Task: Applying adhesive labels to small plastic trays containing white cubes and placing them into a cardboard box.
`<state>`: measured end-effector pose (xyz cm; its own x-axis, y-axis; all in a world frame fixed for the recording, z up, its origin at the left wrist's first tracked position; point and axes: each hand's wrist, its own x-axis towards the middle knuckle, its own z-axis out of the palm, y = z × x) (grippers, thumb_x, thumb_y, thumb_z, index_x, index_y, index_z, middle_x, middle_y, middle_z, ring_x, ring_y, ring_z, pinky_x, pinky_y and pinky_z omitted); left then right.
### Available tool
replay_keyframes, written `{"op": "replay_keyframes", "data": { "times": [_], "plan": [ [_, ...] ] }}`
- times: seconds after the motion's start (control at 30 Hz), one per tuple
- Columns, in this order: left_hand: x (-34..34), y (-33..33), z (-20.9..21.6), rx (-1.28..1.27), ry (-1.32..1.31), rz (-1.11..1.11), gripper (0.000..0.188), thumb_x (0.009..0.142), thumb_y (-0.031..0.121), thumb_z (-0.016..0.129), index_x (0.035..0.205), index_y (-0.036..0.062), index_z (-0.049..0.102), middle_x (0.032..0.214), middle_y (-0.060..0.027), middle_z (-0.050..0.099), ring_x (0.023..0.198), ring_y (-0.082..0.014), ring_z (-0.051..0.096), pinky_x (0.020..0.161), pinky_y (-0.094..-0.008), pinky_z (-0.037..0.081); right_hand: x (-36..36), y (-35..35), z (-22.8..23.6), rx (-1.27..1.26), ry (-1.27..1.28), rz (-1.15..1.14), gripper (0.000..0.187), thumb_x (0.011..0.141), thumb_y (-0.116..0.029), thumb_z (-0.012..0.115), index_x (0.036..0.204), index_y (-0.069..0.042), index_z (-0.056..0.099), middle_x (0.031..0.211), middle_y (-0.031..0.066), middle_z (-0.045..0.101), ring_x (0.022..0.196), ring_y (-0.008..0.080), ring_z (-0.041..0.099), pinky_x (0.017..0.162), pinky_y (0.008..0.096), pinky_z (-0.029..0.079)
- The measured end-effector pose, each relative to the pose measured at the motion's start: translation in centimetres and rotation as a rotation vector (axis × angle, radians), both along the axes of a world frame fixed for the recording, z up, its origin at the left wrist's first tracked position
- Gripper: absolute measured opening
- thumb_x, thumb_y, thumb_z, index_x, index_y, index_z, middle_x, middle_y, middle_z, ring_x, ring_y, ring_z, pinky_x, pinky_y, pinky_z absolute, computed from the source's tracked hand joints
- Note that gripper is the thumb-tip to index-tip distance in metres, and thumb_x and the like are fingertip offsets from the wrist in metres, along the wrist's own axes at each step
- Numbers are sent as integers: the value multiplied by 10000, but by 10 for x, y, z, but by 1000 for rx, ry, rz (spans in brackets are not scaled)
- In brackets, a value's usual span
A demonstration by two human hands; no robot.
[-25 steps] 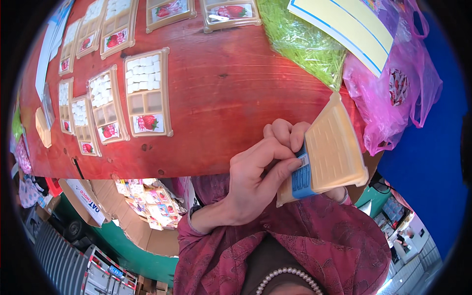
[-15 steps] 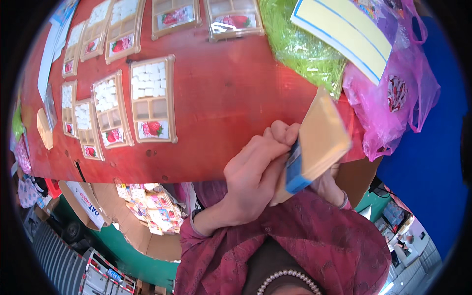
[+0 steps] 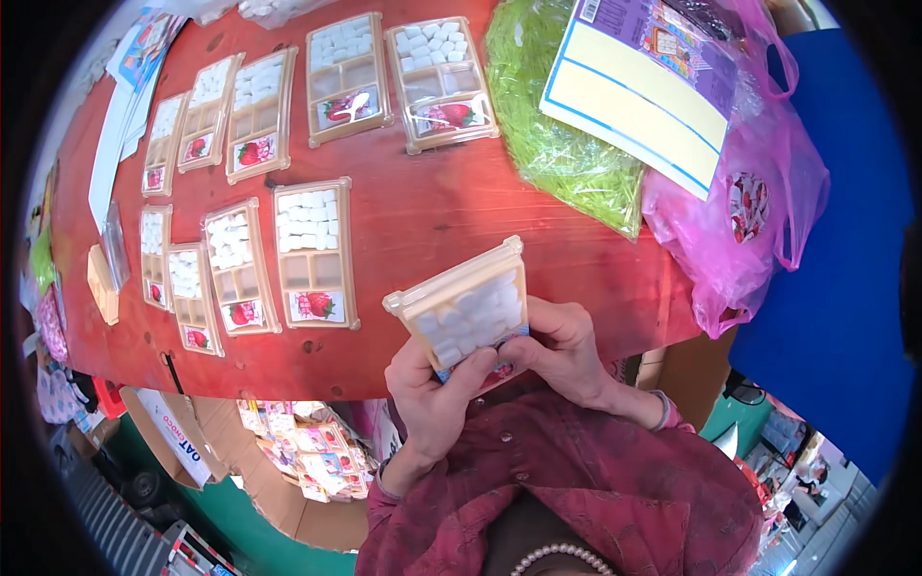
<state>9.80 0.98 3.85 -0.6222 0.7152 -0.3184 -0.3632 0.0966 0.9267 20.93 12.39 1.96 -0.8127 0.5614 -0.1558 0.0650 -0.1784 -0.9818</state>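
Observation:
Both my hands grip one tan plastic tray box (image 3: pixel 418 302) above the table's front edge, its windowed face tilted up toward me. White marshmallow-like pieces (image 3: pixel 471 322) show through its clear cover. My left hand (image 3: pixel 430 392) is closed on its near left side, and my right hand (image 3: pixel 565 357) is closed on its near right side. The two thumbs press on its lower face, next to a strip of blue and a strawberry picture that they partly cover. Nearest on the table is a similar tray (image 3: pixel 317 259) with white pieces, bare compartments and a strawberry card.
Several more such trays (image 3: pixel 442 86) lie in two rows on the red table (image 3: pixel 423 202). At the right are a bag of green shreds (image 3: pixel 567 173), a yellow-and-purple card sheet (image 3: pixel 634 96) and a pink plastic bag (image 3: pixel 701 259). Below the edge sits a carton (image 3: pixel 317 528) with small packets (image 3: pixel 322 451).
The tray box has turned from edge-on to showing its white pieces and moved left. My right hand, mostly hidden behind it before, now shows on its right side. The view has shifted.

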Motion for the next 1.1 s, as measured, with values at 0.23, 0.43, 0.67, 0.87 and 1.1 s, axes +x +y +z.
{"op": "replay_keyframes", "data": {
  "times": [0.23, 0.43, 0.67, 0.87, 1.1],
  "plan": [
    [-6, -12, -6, -11, -83, 37, 208, 794, 19, 659, 992, -41, 638, 894, -70, 677, 814, -104, 618, 738, -242, 490, -9, -1, -2, 267, -1, 144, 319, 796, -119, 672, 1070, 12, 575, 758, 118, 554, 689, 230, 565, 588, 327, 446],
    [-33, -69, 1, 43, -175, 323, 207, 794, 0, 608, 997, -40, 623, 912, -100, 672, 803, -148, 641, 756, -268, 513, -16, 24, 25, 922, -23, 180, 365, 684, -28, 693, 1025, 43, 582, 794, 123, 591, 699, 246, 574, 579, 353, 463],
    [-82, -225, -6, 274, -165, 956, 343, 936, 155, 501, 1223, -30, 468, 1148, -130, 583, 1013, -217, 597, 877, -371, 506, 37, 128, 17, 1593, -665, -336, 398, 817, -133, 655, 1200, -57, 574, 1165, 157, 560, 1044, 305, 521, 896, 399, 405],
    [-62, -313, -64, -31, -118, 1126, 375, 891, 28, 526, 1244, -55, 431, 1192, -140, 550, 1051, -235, 579, 903, -360, 498, 34, 140, 10, 1580, -628, -276, 386, 830, -102, 625, 1212, -82, 570, 1214, 155, 531, 1097, 324, 493, 920, 398, 391],
    [-46, -329, -124, -361, -123, 1013, 298, 845, -26, 558, 1128, -93, 495, 1025, -148, 611, 857, -203, 630, 730, -312, 530, 25, 143, 4, 1511, -561, -306, 340, 848, -56, 577, 1188, -68, 587, 1189, 156, 544, 1080, 323, 513, 890, 383, 425]
  ]
}}
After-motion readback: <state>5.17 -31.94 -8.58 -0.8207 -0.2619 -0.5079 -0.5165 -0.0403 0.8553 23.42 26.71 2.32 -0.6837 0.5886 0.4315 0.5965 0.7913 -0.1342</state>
